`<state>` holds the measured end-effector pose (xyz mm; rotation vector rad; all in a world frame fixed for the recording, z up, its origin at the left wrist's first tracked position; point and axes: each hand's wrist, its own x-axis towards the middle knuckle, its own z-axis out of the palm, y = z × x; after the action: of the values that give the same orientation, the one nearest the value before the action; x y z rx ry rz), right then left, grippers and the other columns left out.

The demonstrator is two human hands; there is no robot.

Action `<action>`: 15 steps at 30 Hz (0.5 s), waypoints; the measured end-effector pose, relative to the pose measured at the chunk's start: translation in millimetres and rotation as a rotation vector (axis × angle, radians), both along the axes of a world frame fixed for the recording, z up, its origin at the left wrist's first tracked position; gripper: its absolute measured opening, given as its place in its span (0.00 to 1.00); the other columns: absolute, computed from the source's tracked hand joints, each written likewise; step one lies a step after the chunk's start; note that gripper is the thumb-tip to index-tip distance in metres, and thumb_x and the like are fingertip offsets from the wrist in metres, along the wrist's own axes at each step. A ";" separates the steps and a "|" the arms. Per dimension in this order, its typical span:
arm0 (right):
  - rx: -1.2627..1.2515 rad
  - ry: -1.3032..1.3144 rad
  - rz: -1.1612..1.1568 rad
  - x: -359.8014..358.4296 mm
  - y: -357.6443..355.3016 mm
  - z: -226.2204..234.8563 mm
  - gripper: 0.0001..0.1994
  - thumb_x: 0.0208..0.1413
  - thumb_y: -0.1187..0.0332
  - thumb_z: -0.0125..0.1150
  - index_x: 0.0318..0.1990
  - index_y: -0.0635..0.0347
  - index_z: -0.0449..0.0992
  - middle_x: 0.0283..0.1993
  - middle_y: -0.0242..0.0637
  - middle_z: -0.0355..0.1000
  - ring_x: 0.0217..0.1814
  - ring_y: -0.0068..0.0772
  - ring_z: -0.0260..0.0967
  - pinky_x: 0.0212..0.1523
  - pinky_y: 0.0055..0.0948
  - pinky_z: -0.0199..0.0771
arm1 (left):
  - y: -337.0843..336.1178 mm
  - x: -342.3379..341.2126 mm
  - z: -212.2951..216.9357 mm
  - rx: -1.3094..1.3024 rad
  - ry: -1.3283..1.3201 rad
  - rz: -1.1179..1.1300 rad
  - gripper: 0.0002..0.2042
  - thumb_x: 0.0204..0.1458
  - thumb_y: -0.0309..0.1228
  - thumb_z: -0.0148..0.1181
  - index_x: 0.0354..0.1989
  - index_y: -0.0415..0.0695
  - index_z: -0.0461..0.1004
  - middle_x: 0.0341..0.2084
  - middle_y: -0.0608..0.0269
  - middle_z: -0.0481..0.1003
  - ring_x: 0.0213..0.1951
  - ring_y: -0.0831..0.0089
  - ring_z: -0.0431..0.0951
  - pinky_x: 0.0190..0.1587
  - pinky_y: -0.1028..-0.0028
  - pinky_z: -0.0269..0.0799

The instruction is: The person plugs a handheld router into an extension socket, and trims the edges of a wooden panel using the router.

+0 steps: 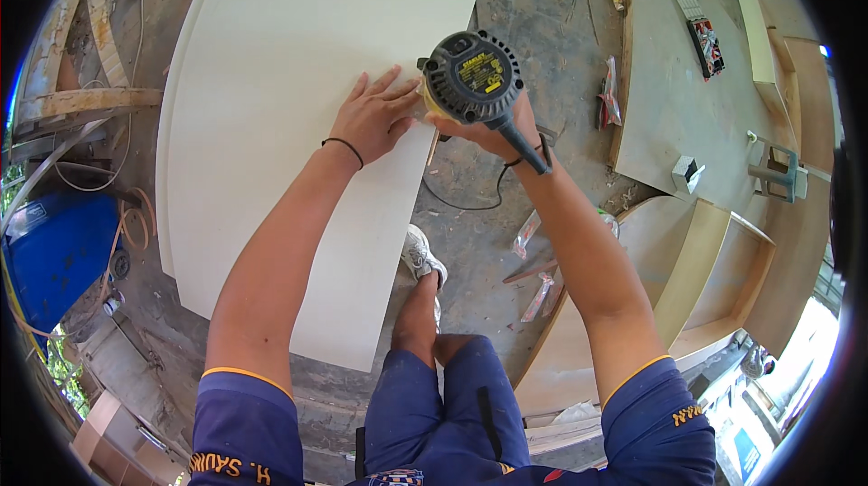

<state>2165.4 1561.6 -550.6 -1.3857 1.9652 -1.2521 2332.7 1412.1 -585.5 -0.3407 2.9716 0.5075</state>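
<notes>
A black and yellow trim router (pixel 472 77) stands at the right edge of a large white panel (pixel 289 43), its round motor top facing up. My right hand (pixel 488 129) is closed around the router's body from below, partly hidden under the motor. Flat on the panel just left of the router lies my left hand (pixel 378 115), fingers spread, its fingertips close to the tool's base. Whether those fingertips touch the base, I cannot tell. The router's cord (pixel 479 206) runs down past my right wrist and loops below the panel edge.
Wooden boards (pixel 683 97) lie to the right, with a case of bits (pixel 707 47) and a small white box (pixel 687 174) on them. A pale drawer frame (pixel 714 278) sits lower right. Plastic packets (pixel 538 296) litter the floor. At left stands a blue container (pixel 59 251).
</notes>
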 end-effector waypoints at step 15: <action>-0.112 -0.008 -0.024 -109.4 -64.9 -6.1 0.28 0.29 0.60 0.80 0.43 0.57 0.78 0.38 0.36 0.79 0.40 0.32 0.76 0.45 0.30 0.76 | -60.0 -110.8 4.2 0.011 -0.047 0.017 0.25 0.57 0.35 0.54 0.65 0.58 0.62 0.64 0.74 0.63 0.69 0.65 0.52 0.69 0.51 0.46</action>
<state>2056.0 1496.7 -556.8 -1.4116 1.9377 -1.3958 2221.9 1352.1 -581.4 -0.3717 2.9220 0.5104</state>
